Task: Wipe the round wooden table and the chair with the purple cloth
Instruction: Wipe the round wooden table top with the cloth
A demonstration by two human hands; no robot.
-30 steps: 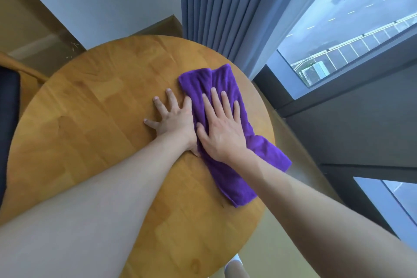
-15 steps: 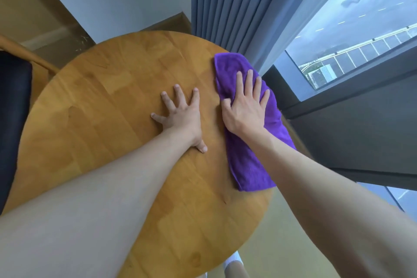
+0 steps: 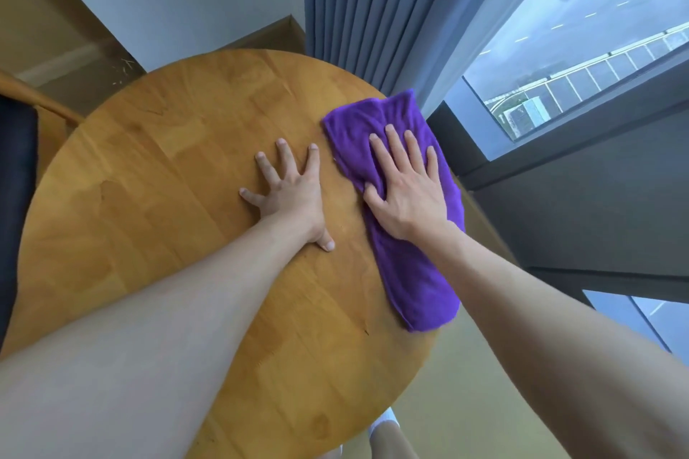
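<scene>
Purple cloth (image 3: 410, 265) slid rightward (folded, overhanging table (image 3: 167, 168) edge).

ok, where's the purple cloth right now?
Head view: the purple cloth lies along the round table's right edge near the curtain, flat under the right hand, overhanging slightly.

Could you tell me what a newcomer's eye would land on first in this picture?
The purple cloth stands out, lying along the window-side edge of the round wooden table with the right hand pressed flat on it. Beside it, the left hand rests spread on bare wood.
</scene>
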